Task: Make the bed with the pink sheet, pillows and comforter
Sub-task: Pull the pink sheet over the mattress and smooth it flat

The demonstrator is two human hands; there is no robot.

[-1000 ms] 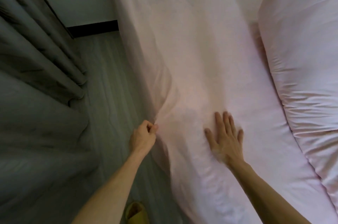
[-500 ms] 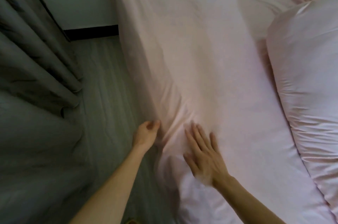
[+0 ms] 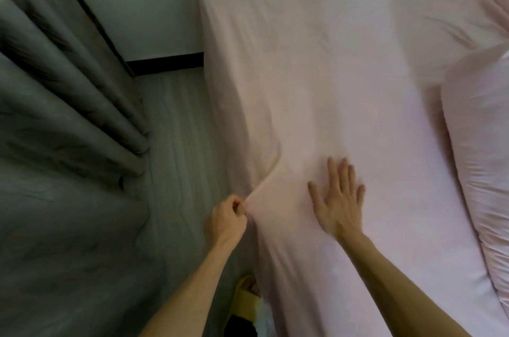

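pink sheet [image 3: 330, 75] spread, side untucked | left hand [image 3: 226, 219] pinching its edge | right hand [image 3: 338, 199] flat, wide | comforter [image 3: 479, 149] bunched right of sheet, unspread

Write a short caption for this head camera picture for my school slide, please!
Left hand pinches the pink sheet at the bed's edge while the right hand presses it flat.

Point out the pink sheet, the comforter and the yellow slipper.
pink sheet [image 3: 344, 83]: head view, flat top.
comforter [image 3: 479, 144]: head view, bunched bulk at right.
yellow slipper [image 3: 245, 302]: head view, strap.
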